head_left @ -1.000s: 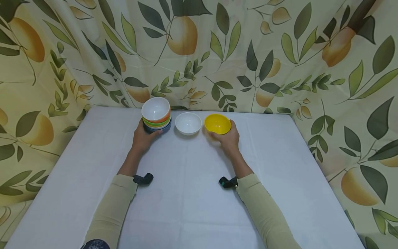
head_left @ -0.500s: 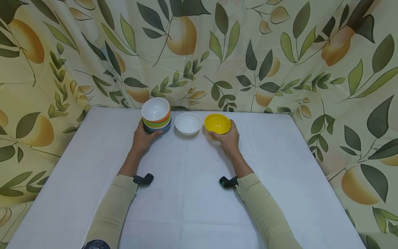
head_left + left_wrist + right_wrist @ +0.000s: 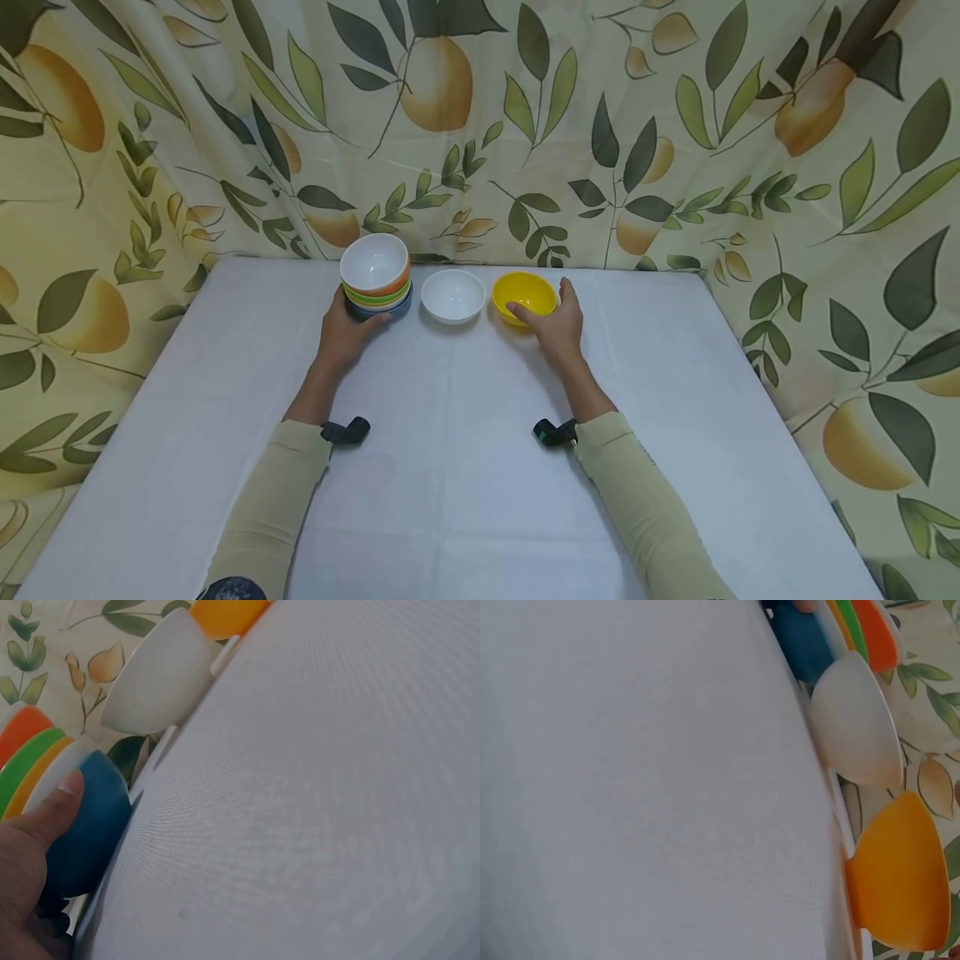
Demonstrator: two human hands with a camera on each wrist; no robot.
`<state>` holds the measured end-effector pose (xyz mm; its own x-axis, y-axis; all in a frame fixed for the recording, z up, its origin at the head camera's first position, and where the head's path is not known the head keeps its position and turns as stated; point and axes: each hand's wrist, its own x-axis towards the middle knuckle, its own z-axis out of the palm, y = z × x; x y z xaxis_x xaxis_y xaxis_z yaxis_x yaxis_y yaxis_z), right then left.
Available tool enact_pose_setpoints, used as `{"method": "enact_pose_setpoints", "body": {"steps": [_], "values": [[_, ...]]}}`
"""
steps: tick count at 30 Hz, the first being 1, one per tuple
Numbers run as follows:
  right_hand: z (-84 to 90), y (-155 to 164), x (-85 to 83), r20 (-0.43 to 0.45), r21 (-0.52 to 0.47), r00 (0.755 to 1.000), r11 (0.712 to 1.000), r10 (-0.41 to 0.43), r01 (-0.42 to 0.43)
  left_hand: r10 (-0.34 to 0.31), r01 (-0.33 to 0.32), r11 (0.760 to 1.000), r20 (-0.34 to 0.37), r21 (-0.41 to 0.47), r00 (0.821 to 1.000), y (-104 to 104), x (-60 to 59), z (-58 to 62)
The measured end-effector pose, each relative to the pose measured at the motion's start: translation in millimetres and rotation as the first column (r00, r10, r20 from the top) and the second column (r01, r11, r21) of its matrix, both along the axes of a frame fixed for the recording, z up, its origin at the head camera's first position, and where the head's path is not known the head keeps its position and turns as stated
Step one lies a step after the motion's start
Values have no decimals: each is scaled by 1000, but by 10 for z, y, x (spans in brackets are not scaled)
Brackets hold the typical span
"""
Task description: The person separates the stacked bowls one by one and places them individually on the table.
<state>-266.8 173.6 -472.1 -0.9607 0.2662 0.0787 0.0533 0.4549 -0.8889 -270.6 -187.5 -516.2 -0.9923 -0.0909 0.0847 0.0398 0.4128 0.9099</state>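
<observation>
Our left grip clasps the stacked bowls; our right grip grasps the yellow bowl on the table.

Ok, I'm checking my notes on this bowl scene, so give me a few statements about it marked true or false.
1. The left hand grips the stack of bowls. True.
2. The yellow bowl lies upside down. False: it stands upright, and the right hand holds it.
3. The white bowl stands between the stack and the yellow bowl. True.
4. The stack's bottom bowl is red. False: it is blue.
5. The bowls sit near the table's far edge. True.
</observation>
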Motion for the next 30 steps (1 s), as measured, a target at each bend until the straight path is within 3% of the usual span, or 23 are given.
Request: {"method": "enact_pose_setpoints", "body": {"steps": [16, 30], "values": [[171, -88, -87, -98, 54, 995, 998, 31, -26, -2, 2, 1000, -8, 2, 1000, 8, -14, 8], [333, -327, -176, -80, 63, 992, 994, 95, -90, 8, -8, 1000, 20, 0, 1000, 5, 1, 13]]}}
